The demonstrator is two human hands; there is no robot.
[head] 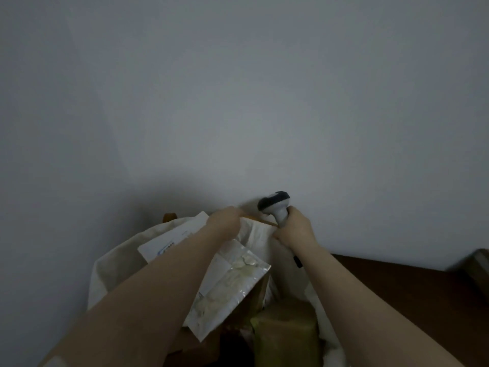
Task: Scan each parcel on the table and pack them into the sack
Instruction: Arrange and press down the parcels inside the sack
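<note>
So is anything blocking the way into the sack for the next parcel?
Yes. A silver mailer and a white envelope stick up out of the sack's mouth on its left side, under the left forearm. The left hand grips the far rim; the right hand, beside it, holds the scanner.

The left hand (224,223) is appearing blurred at the far rim of the sack (116,263), so its grip cannot be told. The right hand (293,231) is covering the middle of the handle of the scanner (275,206). The left forearm is hiding part of the white envelope (169,243), whose print is coming out too small to read. The lower edge is cutting off the sack's near side. A dark object (477,263) on the worktop (397,292) is being cut off at the right edge, unidentifiable.
</note>
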